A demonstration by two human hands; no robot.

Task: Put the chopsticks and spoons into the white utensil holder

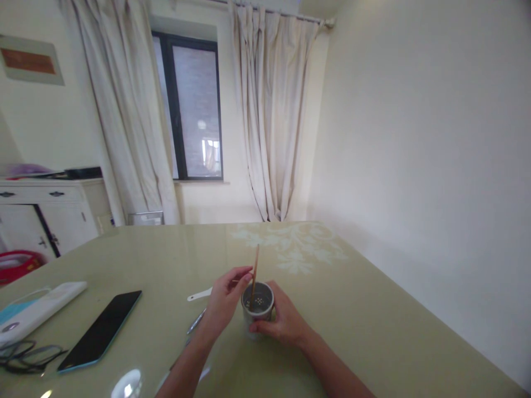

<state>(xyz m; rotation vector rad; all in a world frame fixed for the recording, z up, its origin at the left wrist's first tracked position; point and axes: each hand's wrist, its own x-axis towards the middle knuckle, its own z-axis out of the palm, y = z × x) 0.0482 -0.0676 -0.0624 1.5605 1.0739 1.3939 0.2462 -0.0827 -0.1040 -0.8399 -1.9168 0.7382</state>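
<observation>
Left hand [224, 296]: the thumb and forefinger are closed to a narrow pinch on the stick [256, 264]. The grip sits on the upper part of the stick, above the cup rim. The stick's tip projects above the fingers. The gap between the two digits is taken up by the stick.

Right hand [285, 318]: the fingers are curved to a moderate opening and hold the cup [248, 318]. The thumb lies across the near side of the wall; the other fingers go round the right side and are partly hidden.

Stick: tilted, with the top leaning slightly right. The lower end is inside the cup, toward its left inner wall. Contact with the cup bottom cannot be confirmed.

Cup: upright, mouth up, small holes visible inside. It is located over the near part of the table [381, 326], well apart from the far edge and between the left and right edges. Whether its base touches the table cannot be told.

Other items: a white strip [199, 295] lies just beside the left hand, partly covered by it. A pen [196, 320] lies beside the left forearm. The phone [102, 329] lies screen up, farther toward the left edge. A white case [47, 309] lies beyond it, nearer that edge.
</observation>
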